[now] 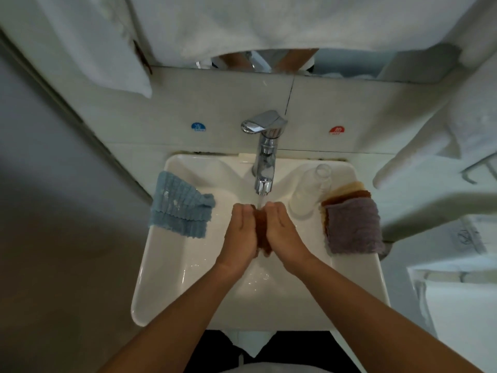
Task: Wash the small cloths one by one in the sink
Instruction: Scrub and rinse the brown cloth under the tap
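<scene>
Low in the frame, two bare forearms reach up into the glossy white ceramic sink [172, 278], a squarish basin with rounded corners and wet, shining walls. At the centre the left hand [240, 234] and right hand [283, 232] sandwich a soaked rust-brown cloth [262, 232] between flat palms; the grip is a press with nearly straight fingers, only the fingertips curling slightly over the top. A thin stream of water [260, 203] falls on the cloth from the polished chrome faucet [265, 154] just above. On the sink's left rim drapes a ribbed blue fleece cloth [180, 208]. On the right rim lies a stack topped by a ribbed purple cloth [353, 228], brown and cream edges behind, beside a clear plastic bottle [309, 193]. Farther up, fluffy white towels [269, 20] hang across the top.
</scene>
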`<control>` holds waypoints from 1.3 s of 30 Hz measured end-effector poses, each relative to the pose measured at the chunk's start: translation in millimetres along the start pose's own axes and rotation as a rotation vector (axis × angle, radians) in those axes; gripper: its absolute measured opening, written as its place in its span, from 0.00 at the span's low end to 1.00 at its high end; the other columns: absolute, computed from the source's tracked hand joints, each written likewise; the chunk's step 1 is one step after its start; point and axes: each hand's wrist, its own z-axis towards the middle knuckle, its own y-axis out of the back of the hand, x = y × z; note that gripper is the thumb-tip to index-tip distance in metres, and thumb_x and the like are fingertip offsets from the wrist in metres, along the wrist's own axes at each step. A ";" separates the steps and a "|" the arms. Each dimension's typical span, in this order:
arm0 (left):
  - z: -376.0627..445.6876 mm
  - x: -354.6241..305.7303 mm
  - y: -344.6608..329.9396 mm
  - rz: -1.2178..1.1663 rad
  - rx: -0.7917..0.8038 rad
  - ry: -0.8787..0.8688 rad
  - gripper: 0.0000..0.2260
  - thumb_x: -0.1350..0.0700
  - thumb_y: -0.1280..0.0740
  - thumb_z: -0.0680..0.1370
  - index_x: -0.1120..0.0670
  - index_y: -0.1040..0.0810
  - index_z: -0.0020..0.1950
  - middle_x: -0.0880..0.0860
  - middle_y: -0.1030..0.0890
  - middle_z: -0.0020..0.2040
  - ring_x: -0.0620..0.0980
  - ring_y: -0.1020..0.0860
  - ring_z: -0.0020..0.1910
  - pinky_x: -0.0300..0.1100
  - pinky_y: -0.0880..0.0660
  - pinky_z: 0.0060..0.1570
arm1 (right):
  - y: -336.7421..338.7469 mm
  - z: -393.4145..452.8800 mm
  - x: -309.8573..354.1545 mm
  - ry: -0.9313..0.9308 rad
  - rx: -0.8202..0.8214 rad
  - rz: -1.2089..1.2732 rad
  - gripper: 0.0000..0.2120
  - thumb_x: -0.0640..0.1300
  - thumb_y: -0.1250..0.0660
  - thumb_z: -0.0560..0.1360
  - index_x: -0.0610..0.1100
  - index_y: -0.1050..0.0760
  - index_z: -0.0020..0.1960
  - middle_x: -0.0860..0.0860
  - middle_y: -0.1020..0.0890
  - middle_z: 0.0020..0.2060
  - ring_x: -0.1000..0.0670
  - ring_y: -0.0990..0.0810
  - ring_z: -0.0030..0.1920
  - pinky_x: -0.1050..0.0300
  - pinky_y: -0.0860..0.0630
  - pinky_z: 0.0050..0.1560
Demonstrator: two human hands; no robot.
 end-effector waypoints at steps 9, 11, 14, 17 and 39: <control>-37.6 -40.7 32.2 0.118 0.156 -0.121 0.09 0.52 0.41 0.87 0.46 0.21 0.59 0.46 0.15 0.51 0.44 0.15 0.50 0.42 0.17 0.46 | 31.1 -47.6 24.3 -0.107 0.252 0.418 0.25 0.52 0.19 0.70 0.44 0.23 0.61 0.39 0.17 0.55 0.37 0.14 0.50 0.37 0.17 0.50; -39.7 -51.7 38.5 0.196 0.141 -0.160 0.08 0.51 0.39 0.86 0.46 0.21 0.59 0.48 0.15 0.50 0.47 0.15 0.47 0.49 0.15 0.44 | 33.4 -53.4 30.5 -0.048 0.261 0.393 0.21 0.41 0.20 0.70 0.46 0.22 0.61 0.40 0.17 0.55 0.36 0.14 0.51 0.38 0.17 0.49; -41.6 -62.3 47.6 0.390 0.130 -0.269 0.06 0.52 0.34 0.84 0.46 0.21 0.59 0.48 0.17 0.49 0.47 0.15 0.40 0.50 0.16 0.39 | 37.1 -59.3 38.1 0.044 0.183 0.310 0.19 0.33 0.23 0.70 0.47 0.20 0.57 0.42 0.15 0.51 0.38 0.13 0.49 0.42 0.15 0.45; -42.9 -73.9 55.4 0.510 0.138 -0.298 0.08 0.49 0.31 0.81 0.43 0.23 0.60 0.45 0.16 0.46 0.42 0.16 0.39 0.47 0.18 0.39 | 43.3 -64.2 45.2 0.096 0.146 0.278 0.17 0.32 0.24 0.71 0.48 0.19 0.55 0.44 0.15 0.49 0.39 0.13 0.46 0.44 0.15 0.41; -15.9 -106.9 67.9 0.850 -0.143 -0.548 0.30 0.51 0.39 0.85 0.32 0.50 0.81 0.47 0.21 0.42 0.46 0.23 0.34 0.50 0.21 0.36 | 62.2 -57.6 58.4 0.118 0.107 0.336 0.18 0.26 0.26 0.70 0.45 0.17 0.53 0.38 0.15 0.51 0.37 0.14 0.47 0.49 0.17 0.39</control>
